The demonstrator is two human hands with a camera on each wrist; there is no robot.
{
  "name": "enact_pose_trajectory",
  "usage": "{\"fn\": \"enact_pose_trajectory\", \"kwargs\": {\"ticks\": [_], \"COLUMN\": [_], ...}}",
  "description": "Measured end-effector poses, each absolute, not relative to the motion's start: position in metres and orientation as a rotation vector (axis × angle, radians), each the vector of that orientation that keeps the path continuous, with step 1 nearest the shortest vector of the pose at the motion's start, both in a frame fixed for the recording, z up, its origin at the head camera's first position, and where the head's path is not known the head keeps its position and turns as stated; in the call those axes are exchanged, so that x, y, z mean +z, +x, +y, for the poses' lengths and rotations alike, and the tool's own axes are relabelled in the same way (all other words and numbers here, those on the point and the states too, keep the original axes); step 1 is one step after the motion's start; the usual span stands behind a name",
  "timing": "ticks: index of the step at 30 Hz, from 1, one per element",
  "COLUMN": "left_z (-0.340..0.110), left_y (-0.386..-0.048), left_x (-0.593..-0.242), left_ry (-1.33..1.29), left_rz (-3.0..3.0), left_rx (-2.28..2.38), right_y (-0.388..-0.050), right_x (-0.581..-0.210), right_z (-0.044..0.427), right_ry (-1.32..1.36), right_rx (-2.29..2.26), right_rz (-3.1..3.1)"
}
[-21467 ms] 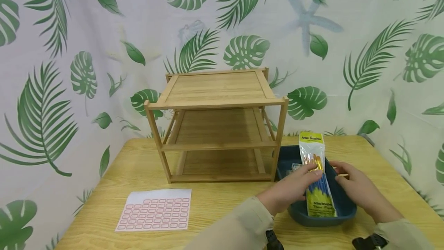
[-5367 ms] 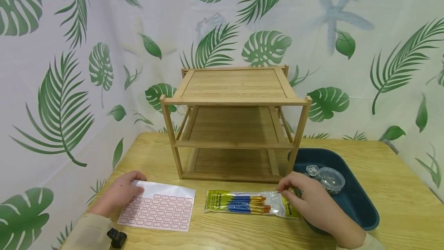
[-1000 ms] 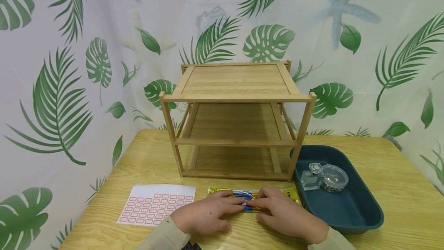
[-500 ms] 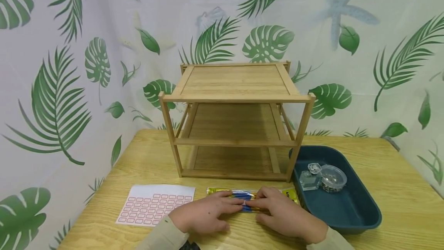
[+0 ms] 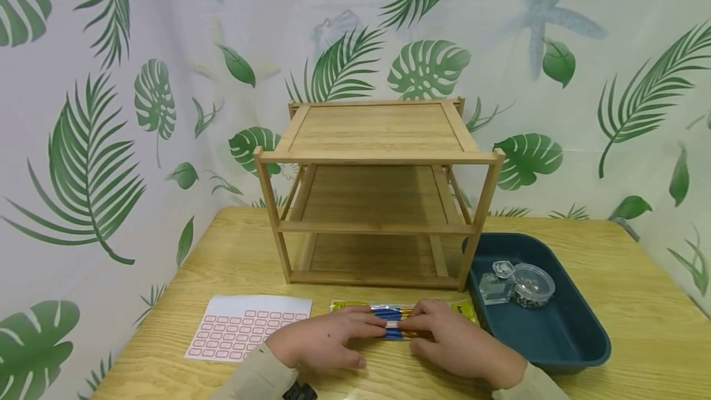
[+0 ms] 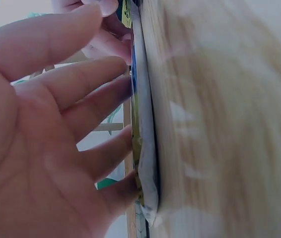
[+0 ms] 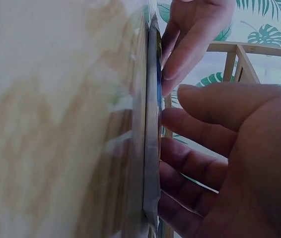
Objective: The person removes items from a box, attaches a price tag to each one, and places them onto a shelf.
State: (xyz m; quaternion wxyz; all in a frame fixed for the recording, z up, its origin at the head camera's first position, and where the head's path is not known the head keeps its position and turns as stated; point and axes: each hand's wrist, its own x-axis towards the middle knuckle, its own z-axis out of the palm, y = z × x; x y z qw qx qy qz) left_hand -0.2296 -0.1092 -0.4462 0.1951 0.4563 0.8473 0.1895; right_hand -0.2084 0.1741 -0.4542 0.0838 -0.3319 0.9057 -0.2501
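A clear-and-yellow packet of artist brushes lies flat on the table in front of the rack. Its blue handles show between my hands, with a small red-and-white label on the wrapper there. Left hand rests extended fingers on the packet's left part. From the other side, my right hand touches the wrapper with its fingertips close to the label. In the left wrist view, the left fingers reach the packet's face without wrapping around it. Likewise the right fingers meet the packet in the right wrist view.
A three-tier wooden rack stands behind the packet. At the right, a dark blue bin holds a glass bottle and a round clear tub of small pieces. A label sheet lies at the left, partly behind the left hand.
The packet went from the bin to the table, and the label sheet has one label fewer. Within the last second, my left fingers slid slightly left, uncovering the label; the right hand barely moved.
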Motion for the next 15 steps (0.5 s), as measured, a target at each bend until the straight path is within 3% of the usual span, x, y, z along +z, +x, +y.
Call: {"fn": "enact_pose_trajectory", "kwargs": {"ticks": [15], "left_z": [-0.1173], "left_y": [-0.2296], "left_x": [-0.4419], "left_ry": [0.999], "left_rz": [2.321], "left_rx": [0.872], "right_y": [-0.2102], "right_x": [-0.4530], "right_z": [0.1697], "right_ry": [-0.875], "right_rx": [-0.877], "right_rz": [2.774]}}
